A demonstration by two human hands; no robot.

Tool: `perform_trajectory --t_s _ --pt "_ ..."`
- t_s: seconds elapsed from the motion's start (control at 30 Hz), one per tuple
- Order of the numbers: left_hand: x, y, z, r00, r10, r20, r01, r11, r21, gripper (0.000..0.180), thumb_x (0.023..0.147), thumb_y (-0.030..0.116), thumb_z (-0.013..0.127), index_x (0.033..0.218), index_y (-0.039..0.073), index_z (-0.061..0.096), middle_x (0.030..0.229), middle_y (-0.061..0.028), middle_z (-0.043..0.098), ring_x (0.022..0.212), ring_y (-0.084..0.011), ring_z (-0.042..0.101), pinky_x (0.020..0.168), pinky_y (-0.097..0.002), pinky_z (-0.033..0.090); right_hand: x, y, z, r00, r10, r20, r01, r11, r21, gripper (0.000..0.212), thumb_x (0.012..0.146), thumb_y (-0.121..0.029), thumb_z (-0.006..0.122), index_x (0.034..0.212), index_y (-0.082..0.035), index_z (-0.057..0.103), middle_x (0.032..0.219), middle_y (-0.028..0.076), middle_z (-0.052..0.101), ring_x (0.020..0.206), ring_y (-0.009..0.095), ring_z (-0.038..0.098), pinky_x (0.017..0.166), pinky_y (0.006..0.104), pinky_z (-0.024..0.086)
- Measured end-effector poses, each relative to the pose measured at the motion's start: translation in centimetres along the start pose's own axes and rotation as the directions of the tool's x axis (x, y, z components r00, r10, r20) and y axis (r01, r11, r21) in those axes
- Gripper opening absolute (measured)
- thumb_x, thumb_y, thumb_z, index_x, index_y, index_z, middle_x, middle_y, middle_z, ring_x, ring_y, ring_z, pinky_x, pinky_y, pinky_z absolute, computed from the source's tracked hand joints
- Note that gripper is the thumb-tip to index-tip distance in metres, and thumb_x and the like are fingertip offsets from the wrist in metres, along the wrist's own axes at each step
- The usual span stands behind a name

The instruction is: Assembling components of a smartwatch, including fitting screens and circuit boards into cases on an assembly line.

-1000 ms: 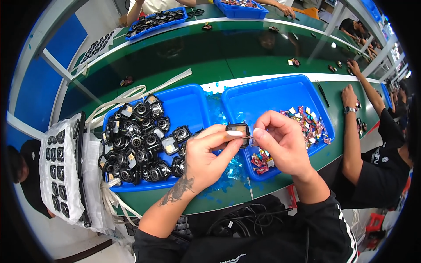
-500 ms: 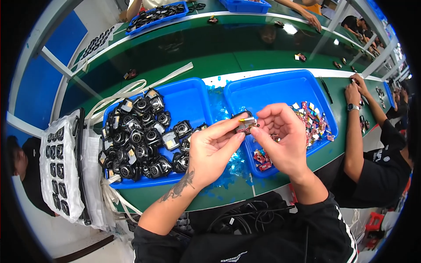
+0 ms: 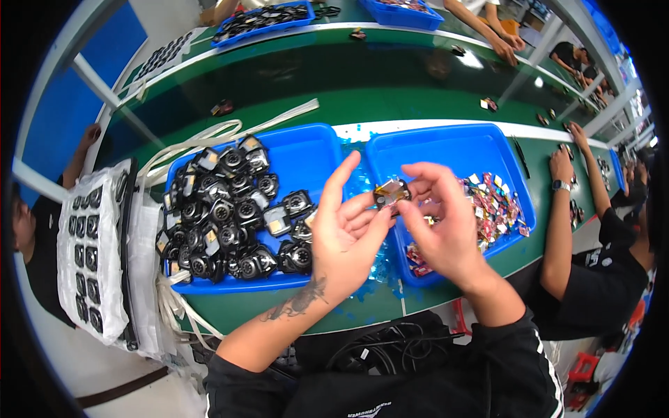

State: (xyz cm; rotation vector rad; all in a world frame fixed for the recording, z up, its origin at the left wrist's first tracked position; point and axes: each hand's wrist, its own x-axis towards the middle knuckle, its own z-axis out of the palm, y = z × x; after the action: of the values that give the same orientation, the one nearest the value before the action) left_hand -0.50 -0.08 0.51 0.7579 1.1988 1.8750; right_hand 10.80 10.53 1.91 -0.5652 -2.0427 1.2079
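Note:
Between my hands, over the gap between two trays, is a small black watch case (image 3: 392, 194) with metallic and yellowish parts showing inside. My left hand (image 3: 345, 233) steadies its near left side with the thumb and bent fingers, while the index finger points up and away from it. My right hand (image 3: 446, 226) pinches the case from the right with thumb and fingertips. To the left, a blue tray (image 3: 306, 143) holds a heap of black watch cases (image 3: 223, 209). On the right, another blue tray (image 3: 435, 145) contains small red circuit boards (image 3: 498, 205) with white and yellow bits.
Blue film scraps (image 3: 380, 268) litter the green table between the trays. White straps (image 3: 230, 132) lie behind the left tray. A wrapped stack of watch-case trays (image 3: 87, 258) stands at far left. A co-worker's arm (image 3: 557, 230) works at right. Beyond runs a green conveyor (image 3: 390, 66) carrying small parts.
My left index finger has lifted off the watch case and now points upward. The case has turned in my fingers. At left, a co-worker's raised arm has come into view.

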Motion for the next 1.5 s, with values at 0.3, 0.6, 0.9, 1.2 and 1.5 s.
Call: perform_trajectory --t_s 0.3,0.6,0.9,1.2,1.5 --pt "-0.7 -1.5 0.5 0.377 0.553 0.743 -0.87 -0.065 0.489 0.016 0.073 0.014 0.077 0.086 0.006 0.072 0.076 0.0017 0.057 0.068 -0.0129 0.054 0.054 -0.0264 0.045 19.8 12.8 -3.3 0.93 0.362 0.062 -0.319 0.879 -0.354 0.061 0.066 -0.019 0.086 0.115 0.002 0.056 0.085 0.014 0.069 0.083 0.022 0.069 0.077 0.0334 0.053" --pt "-1.5 -1.6 0.9 0.287 0.471 0.834 -0.924 -0.093 0.37 0.022 0.074 0.011 0.075 0.092 0.001 0.071 0.071 0.003 0.055 0.064 -0.0103 0.05 0.054 -0.0248 0.04 17.3 9.7 -0.4 0.977 -0.21 -0.046 0.147 0.811 -0.567 0.03 0.076 -0.02 0.076 0.101 -0.006 0.068 0.097 0.017 0.067 0.09 0.031 0.065 0.081 0.0406 0.052" --pt "-1.7 -0.5 0.7 0.209 0.554 0.806 -0.933 -0.134 0.334 0.024 0.068 0.009 0.076 0.092 0.006 0.073 0.079 0.0015 0.055 0.064 -0.0156 0.049 0.055 -0.0286 0.044 7.1 0.9 12.1 0.702 -0.214 0.679 0.522 0.803 -0.287 0.019 0.074 -0.016 0.07 0.084 0.0 0.063 0.087 0.018 0.065 0.087 0.037 0.065 0.076 0.0466 0.054" --pt "1.7 -0.9 -1.7 0.799 0.584 -0.139 -0.489 0.768 0.413 0.065 0.093 0.018 0.063 0.143 -0.002 0.026 0.139 -0.0147 0.037 0.125 -0.0246 0.04 0.102 -0.0393 0.038 8.7 -1.5 2.6 0.859 0.248 0.449 -0.454 0.774 0.441 0.021 0.088 -0.016 0.072 0.095 0.0 0.06 0.087 0.008 0.068 0.076 0.011 0.066 0.069 0.0236 0.055" --pt "1.7 -0.3 -1.6 0.962 0.138 -0.238 -0.155 0.986 -0.053 0.028 0.1 0.012 0.052 0.119 -0.008 0.056 0.113 -0.0169 0.063 0.097 -0.0203 0.066 0.086 -0.0306 0.054 4.4 -0.2 -6.4 0.929 0.059 0.366 0.138 0.86 -0.491 0.026 0.085 -0.028 0.072 0.086 -0.002 0.068 0.079 0.012 0.067 0.078 0.027 0.068 0.07 0.0381 0.053"
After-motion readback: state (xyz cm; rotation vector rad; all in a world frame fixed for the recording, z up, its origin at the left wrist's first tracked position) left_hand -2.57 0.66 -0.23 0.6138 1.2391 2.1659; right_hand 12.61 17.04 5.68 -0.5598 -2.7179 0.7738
